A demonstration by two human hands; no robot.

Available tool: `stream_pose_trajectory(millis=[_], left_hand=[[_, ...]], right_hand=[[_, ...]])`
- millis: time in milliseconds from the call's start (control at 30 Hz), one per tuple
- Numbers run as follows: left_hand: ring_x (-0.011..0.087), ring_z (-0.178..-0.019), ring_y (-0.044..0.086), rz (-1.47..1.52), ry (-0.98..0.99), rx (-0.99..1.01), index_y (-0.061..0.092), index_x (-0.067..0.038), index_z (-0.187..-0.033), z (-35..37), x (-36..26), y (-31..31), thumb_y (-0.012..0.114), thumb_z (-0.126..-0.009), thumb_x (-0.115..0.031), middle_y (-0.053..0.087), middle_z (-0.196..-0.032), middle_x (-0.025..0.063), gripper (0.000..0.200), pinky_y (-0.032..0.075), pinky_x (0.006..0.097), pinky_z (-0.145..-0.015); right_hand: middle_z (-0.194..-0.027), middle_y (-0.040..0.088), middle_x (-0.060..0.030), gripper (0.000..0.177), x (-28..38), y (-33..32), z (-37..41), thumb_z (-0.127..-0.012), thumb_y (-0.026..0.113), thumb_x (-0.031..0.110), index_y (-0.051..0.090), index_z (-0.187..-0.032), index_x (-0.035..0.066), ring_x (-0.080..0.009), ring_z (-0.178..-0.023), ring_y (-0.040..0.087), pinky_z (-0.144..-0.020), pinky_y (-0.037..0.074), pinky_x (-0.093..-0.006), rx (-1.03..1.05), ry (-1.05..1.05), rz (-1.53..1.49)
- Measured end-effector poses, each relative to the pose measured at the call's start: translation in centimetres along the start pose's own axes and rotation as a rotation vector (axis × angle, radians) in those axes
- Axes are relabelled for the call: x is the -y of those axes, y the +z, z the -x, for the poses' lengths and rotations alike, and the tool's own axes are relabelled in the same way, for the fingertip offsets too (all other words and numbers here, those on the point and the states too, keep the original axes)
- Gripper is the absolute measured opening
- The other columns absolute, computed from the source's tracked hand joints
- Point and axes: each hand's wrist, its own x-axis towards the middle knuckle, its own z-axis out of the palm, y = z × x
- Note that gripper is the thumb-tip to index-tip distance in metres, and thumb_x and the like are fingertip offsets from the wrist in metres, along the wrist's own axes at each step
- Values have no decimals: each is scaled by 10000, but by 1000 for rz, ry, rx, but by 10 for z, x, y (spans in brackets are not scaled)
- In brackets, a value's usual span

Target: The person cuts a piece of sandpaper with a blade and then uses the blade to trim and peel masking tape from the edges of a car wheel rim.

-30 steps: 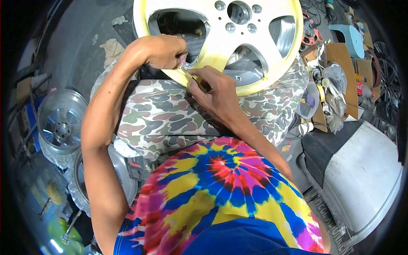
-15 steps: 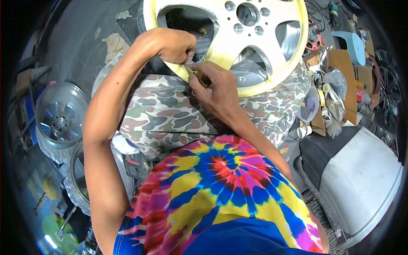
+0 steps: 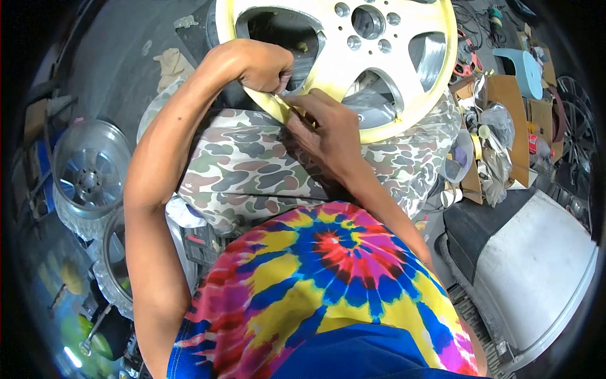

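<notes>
A car wheel rim (image 3: 315, 63), its face covered in pale yellow, lies in front of me over camouflage-patterned cloth (image 3: 240, 151). At its near left edge, beside a spoke opening, my left hand (image 3: 266, 66) is bent at the wrist with the fingers curled closed. Whatever those fingers hold is hidden. My right hand (image 3: 328, 129) is closed in a pinch on a slim blade-like tool (image 3: 275, 97). The tool's tip meets the yellow edge just below my left hand. Most of the tool is covered by my fingers.
Bare metal wheels (image 3: 89, 180) stand at the left. To the right are a cardboard box (image 3: 508, 101) of plastic and tape, a light blue stool (image 3: 521, 69) and a grey-white panel (image 3: 536, 259). A beige cloth (image 3: 173, 65) lies on the floor at upper left.
My right hand has shifted slightly right and turned, its fingers more tightly folded around the slim tool. My left hand stays at the rim's edge, raised very slightly.
</notes>
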Motion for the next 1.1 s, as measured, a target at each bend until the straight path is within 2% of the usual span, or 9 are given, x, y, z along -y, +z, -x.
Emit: stream_pose_trajectory(millis=[467, 533, 567, 633, 733, 867, 933, 1000, 1100], left_hand=[[310, -740, 679, -74, -5, 11, 736, -5, -942, -6, 1, 0, 709, -866, -133, 700, -796, 187, 151, 511, 434, -683], [312, -742, 680, -63, -11, 23, 735, -1, -945, -6, 0, -1, 707, -866, -131, 706, -807, 189, 155, 513, 432, -684], [314, -744, 680, -51, -19, 37, 735, 3, -948, -6, 0, -2, 706, -866, -130, 712, -817, 190, 159, 514, 431, -686], [311, -747, 681, -29, -2, 24, 734, 7, -954, -6, 3, -1, 704, -866, -124, 716, -821, 187, 161, 516, 427, -688], [301, -758, 687, -5, -16, 21, 731, 16, -967, -8, 3, -2, 700, -865, -116, 722, -827, 185, 169, 520, 419, -695], [284, -777, 695, 102, -26, -74, 728, 19, -974, -4, 3, 1, 698, -867, -106, 731, -835, 177, 167, 529, 405, -709], [284, -789, 701, 139, -5, -106, 728, 15, -976, -2, 4, 1, 716, -867, -127, 737, -845, 171, 179, 533, 401, -713], [284, -800, 708, 170, 20, -137, 728, 11, -977, 0, 1, -2, 734, -866, -147, 744, -855, 165, 193, 537, 396, -717], [278, -808, 719, 147, -111, -26, 727, -7, -977, 6, -15, -7, 812, -833, -210, 752, -860, 150, 263, 545, 388, -713]], right_hand=[[-919, 703, -161, 223, -7, 5, -3, -845, 725, 124, 728, -1041, 18, -378, -777, 694, -697, 545, -449, 23, 55, -105], [-910, 696, -121, 221, -9, 3, -6, -875, 738, 123, 728, -1076, 33, -310, -735, 693, -649, 542, -373, 37, -46, -41], [-910, 696, -121, 221, -6, 1, -7, -875, 738, 123, 728, -1076, 33, -310, -735, 693, -649, 542, -373, 32, -46, -38], [-927, 645, -121, 160, 3, -3, -10, -824, 747, 142, 684, -946, 60, -341, -760, 702, -660, 558, -432, 138, -113, 247], [-917, 605, -98, 167, 3, 2, -12, -814, 757, 145, 649, -928, 90, -325, -733, 699, -630, 560, -419, 141, -170, 419], [-939, 639, -103, 194, 2, -11, -5, -836, 749, 124, 668, -1006, 79, -329, -723, 701, -622, 553, -424, 120, -193, 389], [-945, 676, -68, 246, 1, -25, 3, -865, 744, 97, 693, -1105, 94, -284, -769, 705, -653, 557, -388, -9, -71, 186], [-970, 696, -106, 224, -3, -31, 8, -891, 720, 58, 688, -1112, 67, -300, -776, 713, -674, 563, -374, -28, -4, 115], [-974, 675, -151, 180, -15, -27, 17, -910, 700, 78, 671, -1085, 51, -356, -769, 702, -665, 548, -431, -92, 76, 60]])
